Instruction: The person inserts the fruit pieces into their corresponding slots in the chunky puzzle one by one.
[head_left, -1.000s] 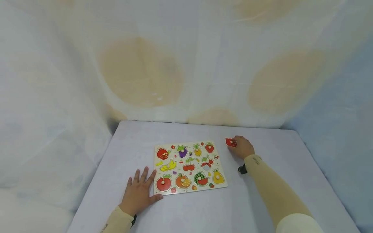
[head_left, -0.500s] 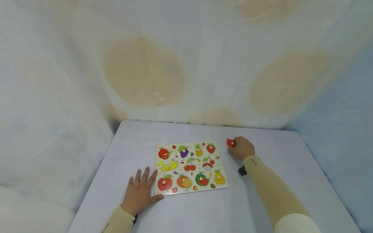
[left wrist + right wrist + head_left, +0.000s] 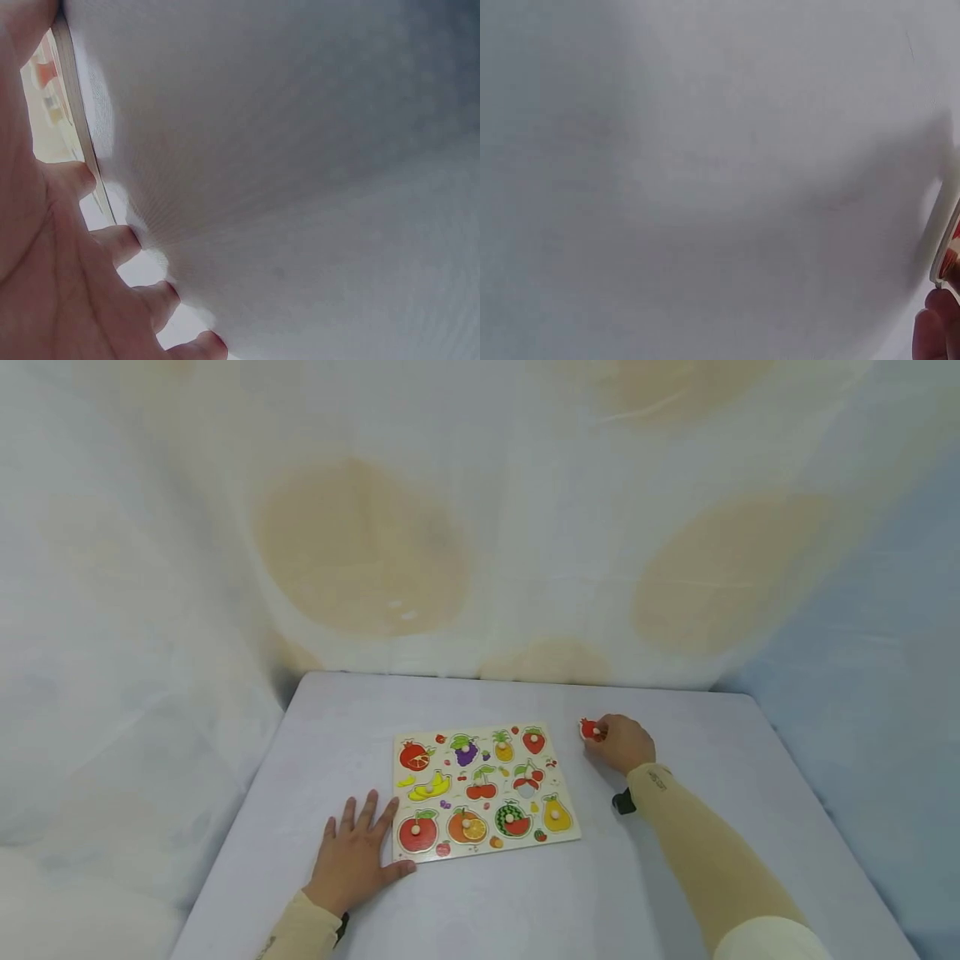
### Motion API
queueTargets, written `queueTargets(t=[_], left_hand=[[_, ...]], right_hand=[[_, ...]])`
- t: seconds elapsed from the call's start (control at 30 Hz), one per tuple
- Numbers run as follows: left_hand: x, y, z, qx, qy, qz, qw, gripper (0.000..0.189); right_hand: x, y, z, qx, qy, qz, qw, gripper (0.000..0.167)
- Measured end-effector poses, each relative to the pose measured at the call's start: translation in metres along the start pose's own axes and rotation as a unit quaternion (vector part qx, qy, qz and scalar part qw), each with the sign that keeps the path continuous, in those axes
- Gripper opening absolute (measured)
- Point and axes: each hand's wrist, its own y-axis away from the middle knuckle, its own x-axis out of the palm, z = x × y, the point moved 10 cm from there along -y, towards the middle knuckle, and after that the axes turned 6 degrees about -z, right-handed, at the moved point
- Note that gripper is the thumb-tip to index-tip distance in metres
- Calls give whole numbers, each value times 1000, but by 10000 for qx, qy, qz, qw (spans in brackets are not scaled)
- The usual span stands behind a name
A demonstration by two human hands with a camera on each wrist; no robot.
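Observation:
A wooden peg puzzle board [image 3: 468,850] with fruit pictures, several bearing small round knobs, lies flat on the white table. The left hand [image 3: 351,858] is spread palm down beside it, its thumb and index finger touching the board's left edge. The left wrist view shows the palm [image 3: 52,255] and the board's side [image 3: 75,105]. Beyond the board's far right corner, the right hand [image 3: 624,745] pinches a red pomegranate puzzle piece [image 3: 588,727], its fingers covering part of it. At the right wrist view's edge, fingertips [image 3: 934,330] meet the piece's rim [image 3: 941,247].
White table cloth [image 3: 480,910] surrounds the board on all sides. Behind the table hangs a pale curtain [image 3: 517,527] with tan round patches, and further sheets [image 3: 885,652] close in the sides. Both forearms wear tan sleeves [image 3: 697,835].
The right hand's fingers have shifted slightly over the pomegranate piece, covering more of it. The left hand and the board keep their places; the head view shifts a little.

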Motion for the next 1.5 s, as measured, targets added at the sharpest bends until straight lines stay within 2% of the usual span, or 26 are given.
queueTargets(t=[0.4, 1.07, 1.5], left_hand=[[-11, 4, -4, 47, -25, 2, 10000, 105], [-11, 4, -5, 80, 52, 21, 10000, 104], [-7, 3, -3, 71, -1, -36, 10000, 105]], right_hand=[[-14, 12, 21, -208, -38, -2, 9998, 42], [-18, 17, 36, -292, -152, 90, 9994, 44], [-21, 18, 56, -558, -210, -3, 9982, 39]])
